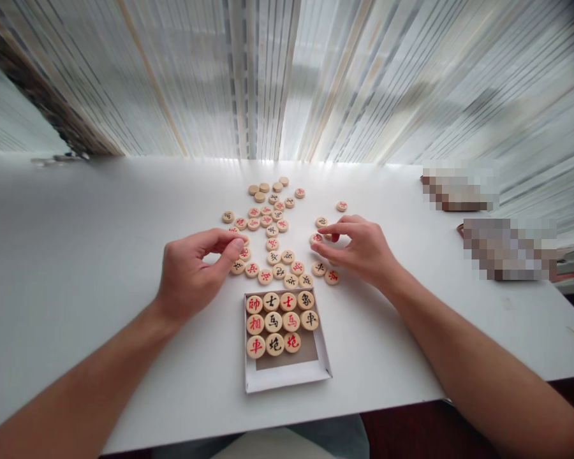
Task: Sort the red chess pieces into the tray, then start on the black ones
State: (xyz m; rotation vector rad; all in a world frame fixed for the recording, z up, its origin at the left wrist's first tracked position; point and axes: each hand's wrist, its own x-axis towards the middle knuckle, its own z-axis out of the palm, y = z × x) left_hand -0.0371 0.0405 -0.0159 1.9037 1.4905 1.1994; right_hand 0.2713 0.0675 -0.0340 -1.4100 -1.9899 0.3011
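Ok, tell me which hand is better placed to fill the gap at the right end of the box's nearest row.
Probably the right hand: it is at a red-marked disc, on the gap's side of the box. The left hand is at discs on the opposite side.

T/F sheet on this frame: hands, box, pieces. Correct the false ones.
1. The left hand and right hand are outside the white box. True.
2. The boxed pieces lie in three rows. True.
3. Every boxed character is red. False: some are black.
4. The boxed row nearest the person has four pieces. False: three.
5. Some blank-faced pieces lie beyond the box. True.
6. The right hand's fingertips are at a boxed piece. False: they are at a loose piece.
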